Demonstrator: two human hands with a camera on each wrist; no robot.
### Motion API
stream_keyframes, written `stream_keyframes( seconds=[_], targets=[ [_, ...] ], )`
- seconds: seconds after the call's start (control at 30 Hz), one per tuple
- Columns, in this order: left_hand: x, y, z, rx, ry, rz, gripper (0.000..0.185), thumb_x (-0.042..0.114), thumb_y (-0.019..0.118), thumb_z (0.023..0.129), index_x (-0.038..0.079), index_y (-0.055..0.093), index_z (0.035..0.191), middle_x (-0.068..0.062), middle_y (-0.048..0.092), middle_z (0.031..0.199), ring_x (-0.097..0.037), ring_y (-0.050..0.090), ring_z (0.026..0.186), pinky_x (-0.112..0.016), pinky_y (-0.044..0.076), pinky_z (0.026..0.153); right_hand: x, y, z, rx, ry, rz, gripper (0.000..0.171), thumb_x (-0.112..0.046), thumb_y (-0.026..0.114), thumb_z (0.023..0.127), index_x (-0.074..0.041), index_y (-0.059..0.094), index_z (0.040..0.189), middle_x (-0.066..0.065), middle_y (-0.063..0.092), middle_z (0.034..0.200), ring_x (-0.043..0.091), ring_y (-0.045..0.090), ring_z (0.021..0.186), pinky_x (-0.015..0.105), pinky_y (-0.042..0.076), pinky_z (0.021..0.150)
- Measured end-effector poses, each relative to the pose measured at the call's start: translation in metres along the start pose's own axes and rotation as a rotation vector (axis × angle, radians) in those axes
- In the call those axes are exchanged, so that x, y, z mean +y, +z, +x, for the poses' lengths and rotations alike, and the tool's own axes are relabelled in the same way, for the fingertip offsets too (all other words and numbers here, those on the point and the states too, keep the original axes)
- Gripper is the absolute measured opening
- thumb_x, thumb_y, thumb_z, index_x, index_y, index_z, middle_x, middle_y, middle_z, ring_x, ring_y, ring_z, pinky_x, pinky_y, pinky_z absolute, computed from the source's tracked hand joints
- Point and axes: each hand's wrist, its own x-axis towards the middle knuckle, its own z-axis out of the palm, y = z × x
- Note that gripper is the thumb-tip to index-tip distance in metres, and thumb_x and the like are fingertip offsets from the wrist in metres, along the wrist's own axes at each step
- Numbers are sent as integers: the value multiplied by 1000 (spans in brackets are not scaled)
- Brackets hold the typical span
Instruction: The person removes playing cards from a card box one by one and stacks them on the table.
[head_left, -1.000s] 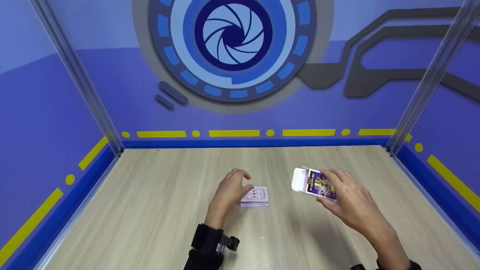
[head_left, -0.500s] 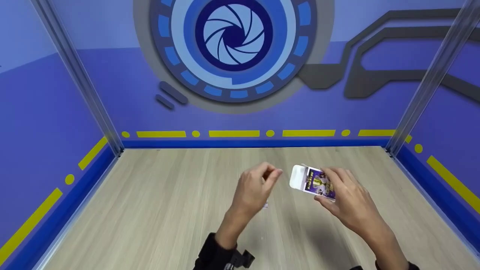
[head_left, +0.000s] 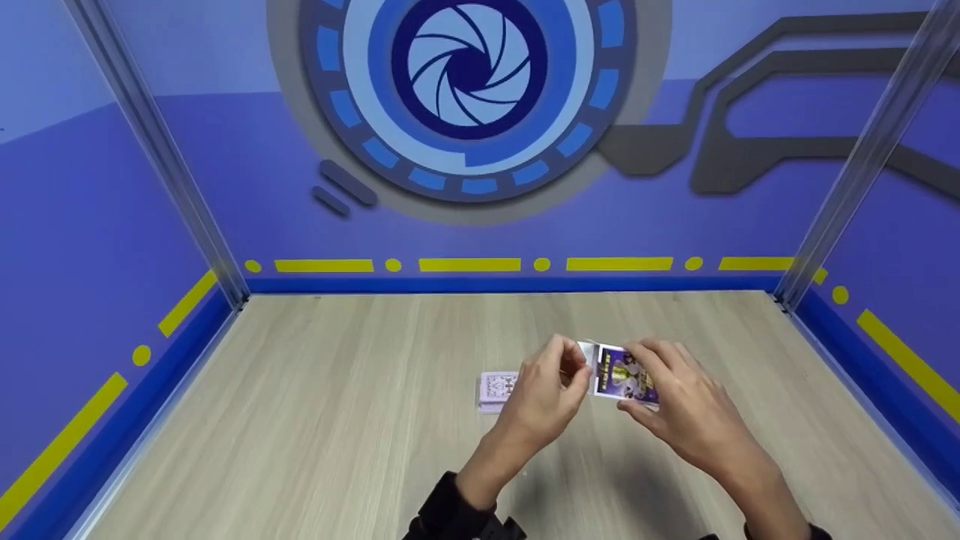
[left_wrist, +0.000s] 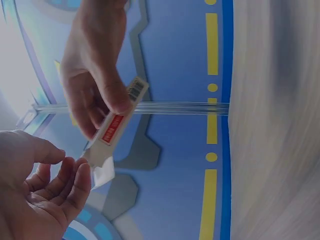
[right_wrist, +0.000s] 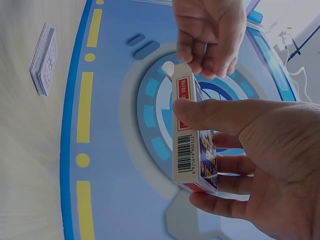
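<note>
My right hand [head_left: 694,397] grips a playing-card box [head_left: 622,375] above the table, thumb on one narrow side and fingers on the other. The box has a purple printed face, and its narrow side shows a red label and a barcode [right_wrist: 185,154] in the right wrist view. Its white end flap [left_wrist: 104,172] stands open toward my left hand [head_left: 546,382]. That hand's loosely bent fingertips are right at the open end of the box. A stack of playing cards [head_left: 495,390] lies on the table, partly hidden behind the left hand.
The light wood table [head_left: 337,412] is bounded by a blue back wall [head_left: 480,244] and side walls with yellow markings. Metal posts [head_left: 161,150] stand at the back corners.
My left hand has moved right, from the card stack to the open end of the box. The right hand has shifted slightly left with the box, and the flap is now partly covered.
</note>
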Motion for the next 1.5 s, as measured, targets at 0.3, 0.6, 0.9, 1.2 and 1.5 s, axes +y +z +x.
stream_keyframes(
  seconds=[0.3, 0.6, 0.9, 1.2, 1.5],
  targets=[
    [-2, 3, -2, -23, -82, -2, 18, 0, 70, 96, 6, 54, 100, -1, 56, 92, -1, 54, 80, -17, 52, 69, -5, -3, -1, 5, -32, -8, 71, -19, 96, 74, -8, 62, 135, 11, 61, 128, 27, 57, 111, 51, 56, 83],
    [-5, -1, -3, -80, -153, -39, 23, 4, 75, 94, 9, 54, 102, 2, 58, 95, -1, 55, 83, -18, 52, 73, -7, -3, -2, 29, -69, -18, 71, -17, 98, 70, -9, 64, 132, 10, 62, 126, 26, 58, 111, 50, 57, 86],
    [-7, -5, 0, -104, -220, -115, 22, 8, 78, 92, 10, 56, 98, 5, 59, 91, -2, 56, 80, -18, 50, 69, -7, -3, -1, 15, -71, -14, 71, -16, 97, 70, -10, 63, 132, 10, 61, 126, 26, 57, 111, 50, 56, 86],
    [-8, -4, 0, -92, -220, -104, 25, 4, 80, 90, 9, 56, 95, 5, 61, 88, -2, 56, 79, -18, 50, 68, -8, -2, -2, 15, -75, -7, 70, -17, 97, 71, -10, 63, 132, 9, 61, 127, 26, 58, 112, 49, 57, 83],
    [-10, -4, -1, -79, -233, -152, 24, 1, 78, 90, 8, 56, 95, 5, 62, 86, -2, 57, 77, -19, 50, 66, -5, 0, -2, 50, -116, -25, 70, -16, 98, 69, -10, 63, 130, 8, 62, 124, 26, 59, 110, 48, 58, 80]
  ],
)
